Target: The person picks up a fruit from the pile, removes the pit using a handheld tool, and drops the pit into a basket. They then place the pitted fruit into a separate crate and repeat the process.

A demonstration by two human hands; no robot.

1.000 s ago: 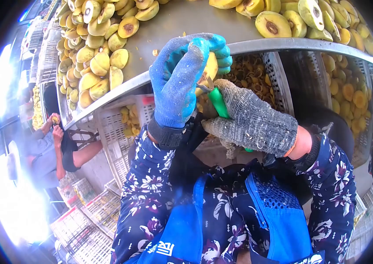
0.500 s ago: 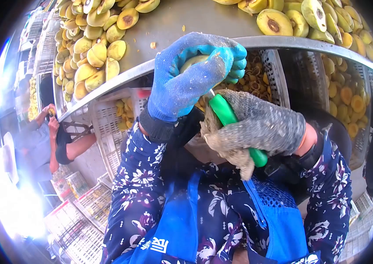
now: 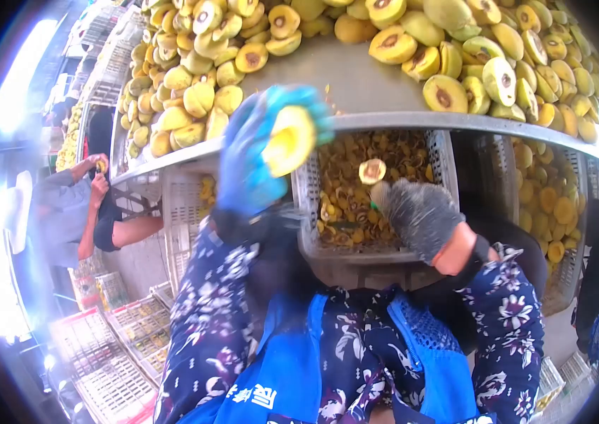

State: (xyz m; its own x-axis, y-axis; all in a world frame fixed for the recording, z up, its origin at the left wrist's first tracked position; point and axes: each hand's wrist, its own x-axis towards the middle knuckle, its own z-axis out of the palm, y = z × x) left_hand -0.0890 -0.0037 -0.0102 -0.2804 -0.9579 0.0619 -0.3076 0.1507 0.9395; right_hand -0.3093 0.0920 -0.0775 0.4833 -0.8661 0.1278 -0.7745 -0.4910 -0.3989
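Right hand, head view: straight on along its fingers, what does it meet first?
Likely the round cut fruit piece just off the right hand's fingertips. Depth is unclear: it could be touching or slightly apart. Past it, the metal table edge looks next.

A co-worker [image 3: 59, 215] in dark shorts [image 3: 107, 227] sits at left – pale, red-edged lattice crates [image 3: 101, 351] nearby.

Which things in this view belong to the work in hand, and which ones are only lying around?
Part of the work:
hollowed fruit half, in the left hand
green tool, mostly hidden by the right hand
cut-out piece by the right fingertips
crate of scraps
fruit halves on the metal table

Probably just lying around:
pale crates, lower left
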